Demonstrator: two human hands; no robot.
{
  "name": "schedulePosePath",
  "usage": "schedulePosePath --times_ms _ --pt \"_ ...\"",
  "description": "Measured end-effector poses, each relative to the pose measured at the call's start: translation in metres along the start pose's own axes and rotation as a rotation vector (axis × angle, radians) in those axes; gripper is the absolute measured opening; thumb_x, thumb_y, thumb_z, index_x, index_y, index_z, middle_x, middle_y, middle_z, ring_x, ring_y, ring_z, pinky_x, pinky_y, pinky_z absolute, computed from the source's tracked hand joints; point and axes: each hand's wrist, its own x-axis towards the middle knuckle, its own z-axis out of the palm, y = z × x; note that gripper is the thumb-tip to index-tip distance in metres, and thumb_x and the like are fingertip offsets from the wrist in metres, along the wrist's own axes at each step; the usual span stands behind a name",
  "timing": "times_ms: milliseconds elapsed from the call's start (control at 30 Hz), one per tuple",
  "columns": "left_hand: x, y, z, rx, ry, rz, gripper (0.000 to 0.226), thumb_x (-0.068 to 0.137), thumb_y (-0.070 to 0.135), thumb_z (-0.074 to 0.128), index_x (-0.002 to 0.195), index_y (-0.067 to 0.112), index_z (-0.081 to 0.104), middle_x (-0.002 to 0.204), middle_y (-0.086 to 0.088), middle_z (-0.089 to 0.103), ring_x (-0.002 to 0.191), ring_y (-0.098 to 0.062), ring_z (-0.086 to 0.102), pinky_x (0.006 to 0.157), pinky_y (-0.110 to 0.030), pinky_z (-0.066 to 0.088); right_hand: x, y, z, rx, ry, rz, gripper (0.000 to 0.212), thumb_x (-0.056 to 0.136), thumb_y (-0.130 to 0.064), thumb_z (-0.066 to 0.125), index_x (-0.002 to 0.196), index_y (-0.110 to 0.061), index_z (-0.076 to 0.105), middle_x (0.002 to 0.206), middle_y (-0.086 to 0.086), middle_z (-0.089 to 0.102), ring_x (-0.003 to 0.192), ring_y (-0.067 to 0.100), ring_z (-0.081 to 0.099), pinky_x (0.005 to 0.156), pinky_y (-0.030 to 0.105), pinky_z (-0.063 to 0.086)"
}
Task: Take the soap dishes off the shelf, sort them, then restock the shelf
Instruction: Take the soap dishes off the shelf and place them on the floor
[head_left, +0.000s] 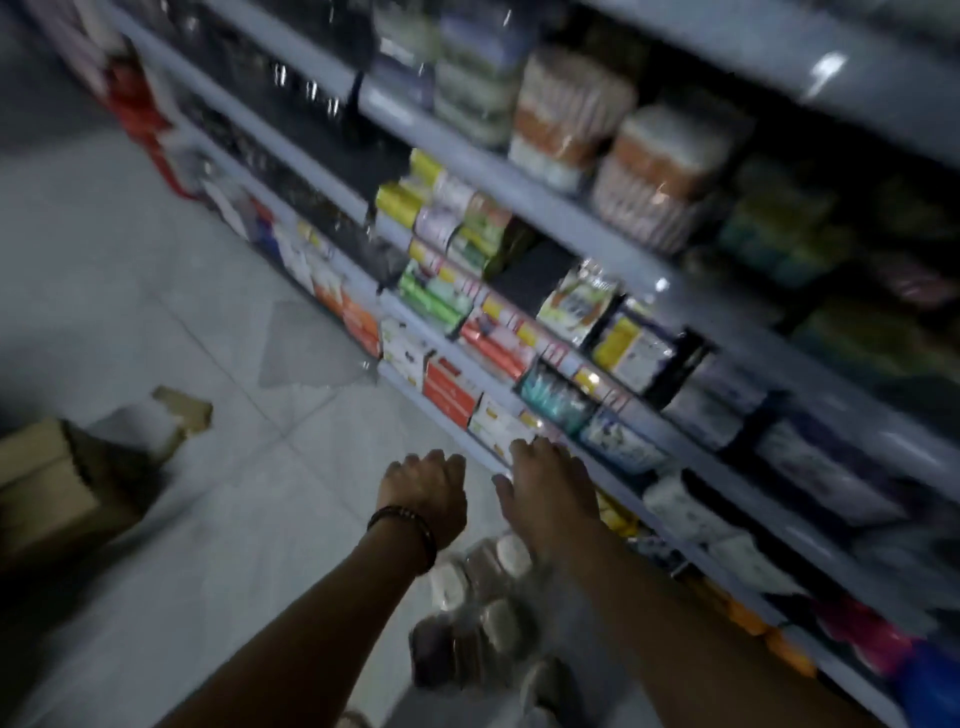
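Fingers (524, 449), right hand (550, 493): extended together on shelf lip (441, 423). Left hand (423, 493): fingers hidden. Soap dishes (488, 587): 1 pile, lower centre. Likely unloading; next, grip.

A single head-worn camera gives the only view, so no second view shares any of the scene. It looks forward and steeply down over the person's outstretched forearms, with the left hand (423, 486) and right hand (545, 483) close below the lens, near the lower middle of the frame. The view is rolled, so the shelf (467, 150) unit runs diagonally from upper left to lower right and fills the right side at close range, while the floor (182, 338) takes the left. The wide lens bends the edges, and the whole frame is smeared, seemingly by motion.
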Motion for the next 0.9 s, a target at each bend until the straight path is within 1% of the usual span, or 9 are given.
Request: schedulePosePath --times_ms 133,233,333,433,533,633,733,800,900 --pt "-0.018 0.029 -0.084 -0.037 0.095 0.092 0.037 0.101 0.045 0.046 0.134 0.029 0.054 0.131 -0.002 0.063 0.116 -0.028 0.062 0.098 -0.04 0.051 -0.031 0.021 -0.092 0.065 0.095 0.109 0.05 0.102 -0.053 0.047 0.139 -0.02 0.055 0.138 0.011 0.059 0.128 0.034 0.056 0.105 0.044 0.046" --pt "-0.027 0.059 -0.132 -0.126 0.107 0.172 0.037 0.1 0.047 0.05 0.134 0.032 0.056 0.135 0.0 0.061 0.124 -0.026 0.06 0.102 -0.038 0.051 -0.053 0.05 -0.135 0.149 0.155 0.206 0.05 0.102 -0.052 0.05 0.141 -0.022 0.054 0.139 0.009 0.058 0.127 0.033 0.057 0.105 0.043 0.047" --pt "-0.017 0.09 -0.17 -0.214 0.115 0.252 0.036 0.1 0.047 0.053 0.133 0.031 0.057 0.133 -0.003 0.062 0.122 -0.026 0.061 0.101 -0.038 0.052 -0.059 0.088 -0.163 0.225 0.261 0.291 0.043 0.1 -0.052 0.051 0.13 -0.022 0.059 0.127 0.009 0.063 0.119 0.032 0.062 0.096 0.042 0.053" --pt "0.0 0.125 -0.194 -0.305 0.139 0.295 0.038 0.098 0.044 0.058 0.132 0.027 0.061 0.133 -0.008 0.064 0.119 -0.03 0.064 0.098 -0.04 0.054 -0.056 0.132 -0.175 0.304 0.336 0.429 0.04 0.1 -0.05 0.054 0.126 -0.019 0.06 0.121 0.011 0.064 0.113 0.033 0.064 0.092 0.041 0.055" --pt "0.013 0.162 -0.208 -0.375 0.142 0.34 0.04 0.097 0.039 0.065 0.133 0.021 0.061 0.132 -0.012 0.063 0.121 -0.032 0.063 0.099 -0.039 0.053 -0.054 0.176 -0.175 0.358 0.411 0.522 0.038 0.098 -0.048 0.06 0.124 -0.02 0.06 0.122 0.011 0.063 0.115 0.035 0.062 0.091 0.041 0.056" --pt "0.025 0.198 -0.22 -0.349 0.196 0.378 0.049 0.097 0.037 0.066 0.142 0.021 0.054 0.137 -0.016 0.054 0.126 -0.037 0.055 0.101 -0.037 0.047 -0.049 0.218 -0.173 0.348 0.43 0.571 0.052 0.095 -0.044 0.067 0.135 -0.013 0.058 0.134 0.016 0.062 0.123 0.039 0.059 0.099 0.042 0.053" --pt "0.042 0.225 -0.233 -0.207 0.32 0.391 0.064 0.094 0.042 0.067 0.15 0.028 0.042 0.148 -0.017 0.039 0.13 -0.042 0.047 0.101 -0.046 0.047 -0.039 0.255 -0.176 0.265 0.419 0.578 0.065 0.093 -0.039 0.071 0.147 -0.011 0.05 0.15 0.021 0.048 0.133 0.045 0.05 0.107 0.044 0.049" --pt "0.058 0.235 -0.24 -0.094 0.388 0.399 0.074 0.09 0.045 0.068 0.153 0.033 0.032 0.157 -0.022 0.027 0.135 -0.046 0.04 0.103 -0.052 0.051 -0.034 0.271 -0.178 0.268 0.451 0.564 0.066 0.09 -0.034 0.074 0.148 -0.015 0.049 0.15 0.021 0.045 0.132 0.047 0.048 0.106 0.047 0.05" --pt "0.08 0.245 -0.251 0.014 0.408 0.42 0.086 0.088 0.056 0.069 0.154 0.054 0.014 0.164 -0.025 0.012 0.144 -0.054 0.026 0.107 -0.057 0.048 -0.016 0.291 -0.172 0.331 0.449 0.597 0.068 0.089 -0.034 0.076 0.15 -0.021 0.05 0.147 0.021 0.047 0.129 0.046 0.05 0.104 0.05 0.05"
